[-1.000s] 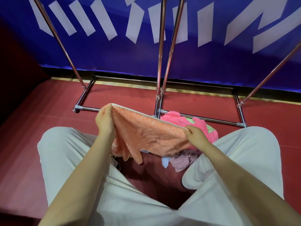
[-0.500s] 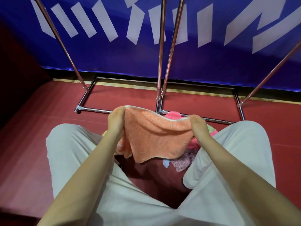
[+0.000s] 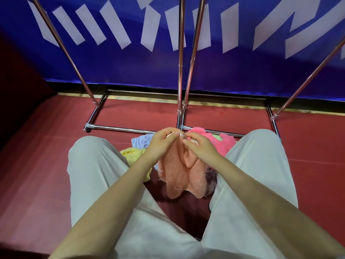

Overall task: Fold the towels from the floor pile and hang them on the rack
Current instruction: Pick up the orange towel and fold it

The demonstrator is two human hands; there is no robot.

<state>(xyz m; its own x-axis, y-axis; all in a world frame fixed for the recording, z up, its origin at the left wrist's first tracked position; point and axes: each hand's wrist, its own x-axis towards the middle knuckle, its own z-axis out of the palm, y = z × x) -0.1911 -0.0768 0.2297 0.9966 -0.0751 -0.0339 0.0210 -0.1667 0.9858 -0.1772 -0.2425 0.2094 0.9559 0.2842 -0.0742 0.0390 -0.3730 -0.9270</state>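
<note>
Orange terry towel hangs folded in half between our knees, top corners brought together at one spot. Head view only: our left hand and right hand meet there, fingertips pinched on the white-trimmed edge, hands touching or nearly so. Towel's lower end dangles above the floor pile, clear of the red floor.

Risk, our call: edges look uneven — one flap hangs lower, so the fold may come out crooked; a loose pinch during handover to one hand could drop a corner back onto the pile.

Counts: 1 towel in hand; in the pile at least 4 more visible — pink, yellow, pale blue, mauve — rest hidden by legs. Rack uprights: 4 poles seen, no towels on them in frame.
</note>
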